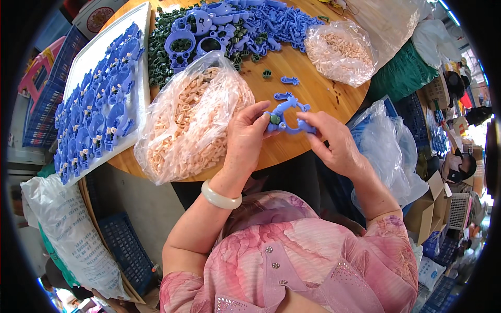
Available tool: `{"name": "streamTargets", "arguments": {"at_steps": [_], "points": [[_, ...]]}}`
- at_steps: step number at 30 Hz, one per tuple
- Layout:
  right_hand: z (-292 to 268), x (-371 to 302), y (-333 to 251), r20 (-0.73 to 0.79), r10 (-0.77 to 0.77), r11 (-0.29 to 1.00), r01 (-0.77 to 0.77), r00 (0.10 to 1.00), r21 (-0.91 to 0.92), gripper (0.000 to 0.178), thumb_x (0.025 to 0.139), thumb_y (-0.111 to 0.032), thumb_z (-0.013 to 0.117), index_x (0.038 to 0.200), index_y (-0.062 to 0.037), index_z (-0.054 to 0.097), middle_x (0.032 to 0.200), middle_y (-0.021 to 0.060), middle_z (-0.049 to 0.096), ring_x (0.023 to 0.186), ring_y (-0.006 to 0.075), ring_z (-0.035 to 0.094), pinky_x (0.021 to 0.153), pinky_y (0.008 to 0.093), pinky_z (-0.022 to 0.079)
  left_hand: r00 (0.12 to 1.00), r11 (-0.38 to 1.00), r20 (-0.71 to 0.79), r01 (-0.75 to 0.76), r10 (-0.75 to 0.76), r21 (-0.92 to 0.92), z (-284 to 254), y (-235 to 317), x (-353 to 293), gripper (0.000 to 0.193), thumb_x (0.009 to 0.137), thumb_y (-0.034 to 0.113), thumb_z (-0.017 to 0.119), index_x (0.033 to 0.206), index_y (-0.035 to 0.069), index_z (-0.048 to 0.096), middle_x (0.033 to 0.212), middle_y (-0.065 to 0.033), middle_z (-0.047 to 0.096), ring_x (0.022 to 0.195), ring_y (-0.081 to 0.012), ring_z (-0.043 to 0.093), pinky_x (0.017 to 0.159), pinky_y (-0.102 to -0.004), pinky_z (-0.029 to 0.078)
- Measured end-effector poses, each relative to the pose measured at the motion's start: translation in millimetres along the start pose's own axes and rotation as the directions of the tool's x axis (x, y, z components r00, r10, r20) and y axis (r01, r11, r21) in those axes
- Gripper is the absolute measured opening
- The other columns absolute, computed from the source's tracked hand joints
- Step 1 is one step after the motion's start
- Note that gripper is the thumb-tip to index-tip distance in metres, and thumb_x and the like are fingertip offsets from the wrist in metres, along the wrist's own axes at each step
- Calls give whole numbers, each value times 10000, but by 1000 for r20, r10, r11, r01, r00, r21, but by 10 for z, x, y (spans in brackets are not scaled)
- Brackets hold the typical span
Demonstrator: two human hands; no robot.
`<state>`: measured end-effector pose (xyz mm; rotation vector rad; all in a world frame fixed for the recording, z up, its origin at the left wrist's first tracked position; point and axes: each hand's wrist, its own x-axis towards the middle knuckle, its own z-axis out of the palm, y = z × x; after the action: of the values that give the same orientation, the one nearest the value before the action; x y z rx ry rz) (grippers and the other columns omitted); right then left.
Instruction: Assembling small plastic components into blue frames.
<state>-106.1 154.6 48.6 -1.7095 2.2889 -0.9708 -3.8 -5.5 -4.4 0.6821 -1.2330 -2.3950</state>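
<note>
A blue plastic loop-shaped part [282, 108], a green piece [274, 119] at its nine o'clock, lies between both grips over the worktop [324, 99], the left hand [246, 131] pinching that side, the right hand [336, 144] pinching its four-o'clock end, a small loose blue piece [290, 81] at twelve.

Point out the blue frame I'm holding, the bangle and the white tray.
Blue frame [282, 108]: head view, on its upper left band.
Bangle [217, 201]: head view, on the front of its band.
White tray [116, 28]: head view, on its bare far end.
</note>
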Motion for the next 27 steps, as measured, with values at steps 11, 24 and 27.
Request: {"name": "streamTargets", "arguments": {"at_steps": [11,24,27], "points": [[97,121,-35,256,263,751,-364,930,551,235,908,-77,518,1138,-31,535,814,-4,534,622,45,471,549,188,390,999,995,11,-44,43,85,10,-36,13,290,901,62,526,1163,-60,539,967,-97,621,804,-141,639,710,-261,558],[65,212,-30,334,346,665,-481,877,572,190,909,-101,528,1084,-28,541,746,-12,544,553,30,472,486,185,373,1000,976,7,-19,18,218,10,10,43,311,889,52,526,1166,-91,529,952,-112,616,774,-146,634,682,-259,555],[116,202,-23,273,308,671,-412,911,616,172,898,-104,554,1047,-18,560,800,-7,556,606,54,479,538,217,399,1000,969,13,-15,13,245,13,8,55,314,890,55,532,1168,-93,528,941,-111,615,766,-144,631,675,-256,555]]}}
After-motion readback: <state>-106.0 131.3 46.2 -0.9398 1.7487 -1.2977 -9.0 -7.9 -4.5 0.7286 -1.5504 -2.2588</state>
